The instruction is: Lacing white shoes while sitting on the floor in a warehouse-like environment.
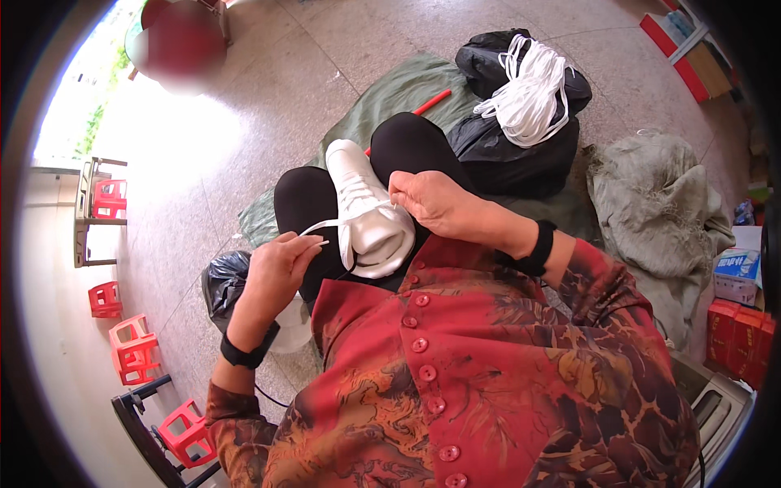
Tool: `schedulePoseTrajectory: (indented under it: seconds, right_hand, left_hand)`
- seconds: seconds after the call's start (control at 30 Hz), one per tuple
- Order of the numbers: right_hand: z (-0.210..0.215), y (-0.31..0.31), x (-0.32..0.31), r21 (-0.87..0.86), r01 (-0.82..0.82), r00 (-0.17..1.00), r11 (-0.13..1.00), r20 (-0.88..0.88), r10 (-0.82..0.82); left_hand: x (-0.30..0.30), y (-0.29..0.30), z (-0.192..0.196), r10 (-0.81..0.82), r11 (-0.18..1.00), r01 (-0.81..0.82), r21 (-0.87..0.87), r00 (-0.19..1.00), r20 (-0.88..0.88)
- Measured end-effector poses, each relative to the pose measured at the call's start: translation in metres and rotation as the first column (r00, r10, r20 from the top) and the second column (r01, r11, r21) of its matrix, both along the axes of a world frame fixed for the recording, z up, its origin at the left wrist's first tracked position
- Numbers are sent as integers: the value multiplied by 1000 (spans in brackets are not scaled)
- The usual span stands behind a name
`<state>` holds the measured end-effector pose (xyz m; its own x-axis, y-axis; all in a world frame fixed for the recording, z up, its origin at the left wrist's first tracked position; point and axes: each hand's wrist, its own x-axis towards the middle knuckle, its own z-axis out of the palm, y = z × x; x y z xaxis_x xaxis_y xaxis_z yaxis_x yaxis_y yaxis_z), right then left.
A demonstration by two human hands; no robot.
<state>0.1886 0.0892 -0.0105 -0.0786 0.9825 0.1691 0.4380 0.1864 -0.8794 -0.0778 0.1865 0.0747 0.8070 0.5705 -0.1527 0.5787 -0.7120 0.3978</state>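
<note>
A white lace-up shoe (351, 172) rests between my knees, toe pointing away from me and its opening toward my body. White lacing crosses its front. My left hand (281, 270) is closed in a pinch on the white shoelace (325, 224), left of the shoe, with a short end sticking out past the fingers. The lace runs from there across the shoe, and one loop hangs down its left side. At the shoe's right upper edge, my right hand (435, 203) is closed, fingertips pinching the white lace where it meets the shoe; the fingertips are partly hidden.
Ahead to the right, a bundle of white laces (530, 91) lies on black plastic bags (521, 167). A green sheet (358, 110) covers the floor ahead. A grey-green cloth sack (655, 203) and red boxes (739, 337) stand right. Red stools (134, 348) line the left.
</note>
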Motion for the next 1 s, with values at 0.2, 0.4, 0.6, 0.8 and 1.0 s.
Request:
schedulePoseTrajectory:
  seconds: [0.2, 0.4, 0.6, 0.8, 1.0]
  right_hand:
    - [-8, 7, -9, 25, 101, 995, 995, -2, -101]
    - [-8, 8, -13, 93, 91, 986, 991, 129, -103]
    - [-6, 11, -15, 182, -67, 952, 981, 305, 9]
    - [-10, 3, -16, 182, 13, 973, 983, 226, -55]
    - [-10, 2, -17, 167, 53, 987, 984, 144, -78]
  left_hand:
    - [10, -17, -46, 197, 979, -204, -19, 911, 363]
    - [17, -25, -53, 208, 971, -238, 30, 898, 388]
    - [16, -24, -44, 40, 951, -136, 278, 945, 324]
    - [21, -28, -40, 64, 934, -148, 325, 965, 256]
    - [22, -25, -43, -15, 917, -87, 390, 968, 250]
